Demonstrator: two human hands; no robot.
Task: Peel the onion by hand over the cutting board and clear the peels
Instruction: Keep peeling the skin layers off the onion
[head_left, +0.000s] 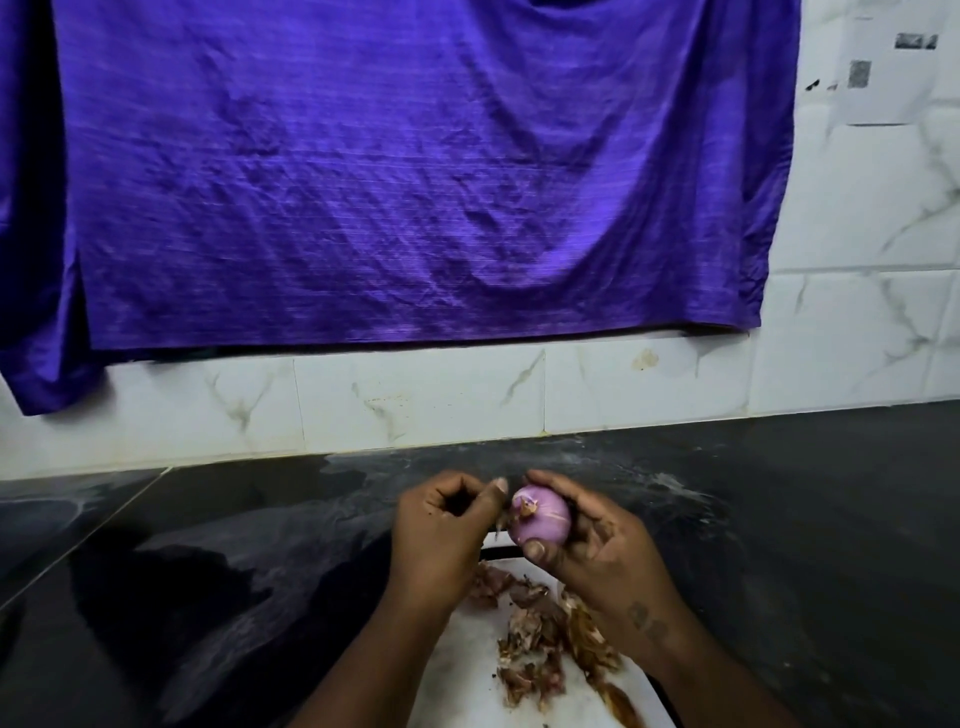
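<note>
Backdrop: purple cloth (415, 182) hung over the marble-look tile wall (415, 395), covering most of it; not part of the job.
Surface: dark stone counter (208, 571), runs full width, board sits at its near edge so I read the work as kept close to the body.
Left hand (441, 525): fingers curled in tight, thumb pressed to them, looks like it pinches a thin skin strip (500, 527) hanging off the onion's left side. I judge this is the pulling hand.
Cutting board (467, 686): white, near centre, below both hands so whatever drops lands on it.
Onion (540, 519): held in the air over the far end of the board, not resting on it. Pink-purple flesh mostly bare, small dry tuft on the end turned toward the left hand, faint thread of skin across it.
Peels (535, 649): brown flaky pile on the board, nearer than the onion, spreading to the near right edge; not cleared yet.
Right hand (597, 545): cupped round the onion, thumb under the near side, fingers wrapped over the far side. Steadying grip, turns the unpeeled end toward the other hand.
Far right wall: papers (883, 78) stuck on tile, print too blurred to read.
Stage, my call: peeling nearly finished, last scraps at the tuft, then sweep the peels.
</note>
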